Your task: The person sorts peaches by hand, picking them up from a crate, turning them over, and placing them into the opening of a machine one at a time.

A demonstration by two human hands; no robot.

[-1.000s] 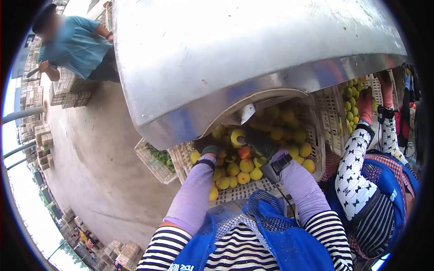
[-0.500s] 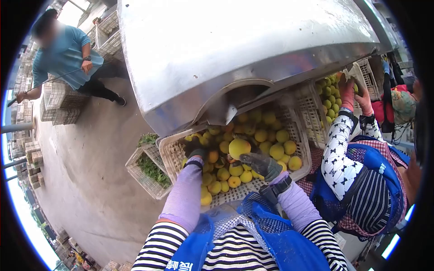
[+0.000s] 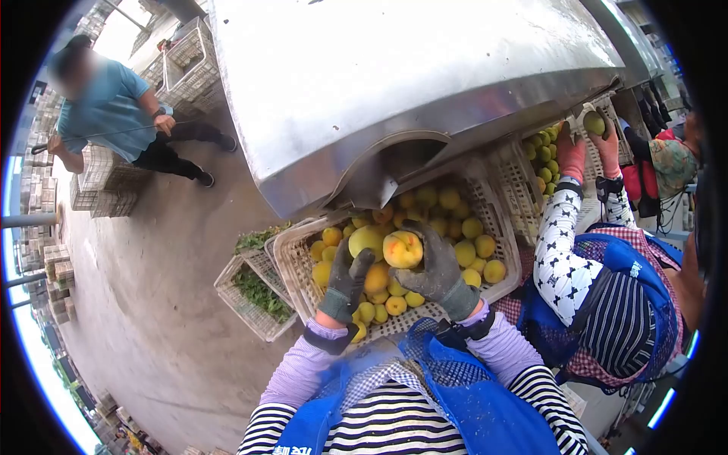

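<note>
Gripping a blushed peach (image 3: 403,249) in your right hand (image 3: 440,271) and a yellow peach (image 3: 365,241) in your left hand (image 3: 345,282), you seem mid-sort; placing calls for gentleness.

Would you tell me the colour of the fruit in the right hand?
The fruit is yellow with a red blush; head view.

I have both gloved hands up, left hand (image 3: 345,279) and right hand (image 3: 438,269) side by side. Fingers curled, gripping.
</note>
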